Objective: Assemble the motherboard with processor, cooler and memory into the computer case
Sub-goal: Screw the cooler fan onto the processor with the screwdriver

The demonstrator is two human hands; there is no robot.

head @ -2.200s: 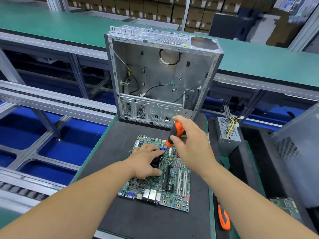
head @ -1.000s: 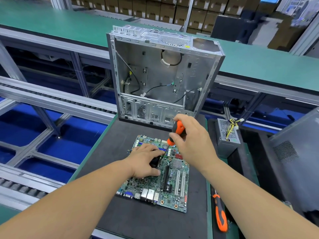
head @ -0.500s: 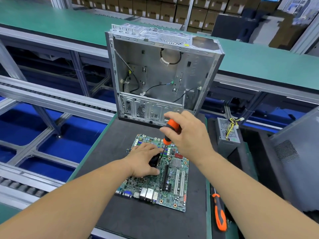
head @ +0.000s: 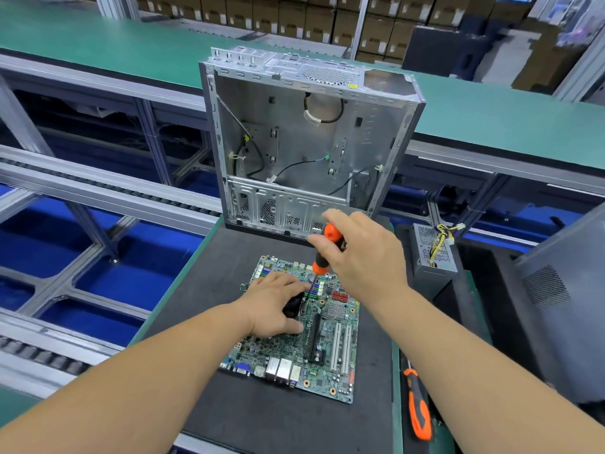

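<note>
Spare screwdriver (head: 417, 407) lies lower right on green bench edge, beside black mat (head: 262, 421). Motherboard (head: 314, 355) flat on mat, frame centre-low. Left hand (head: 273, 306) on board's upper left, fingers curled round black cooler (head: 292, 305), mostly hidden under palm. Right hand (head: 363, 257) above board's far edge, clasping orange-black screwdriver (head: 322, 253); shaft angles down to cooler, tip hard to make out. Computer case (head: 304, 139) upright behind board, open side facing camera, holding only loose cables (head: 294, 168). Power supply (head: 432, 253) right of case.
</note>
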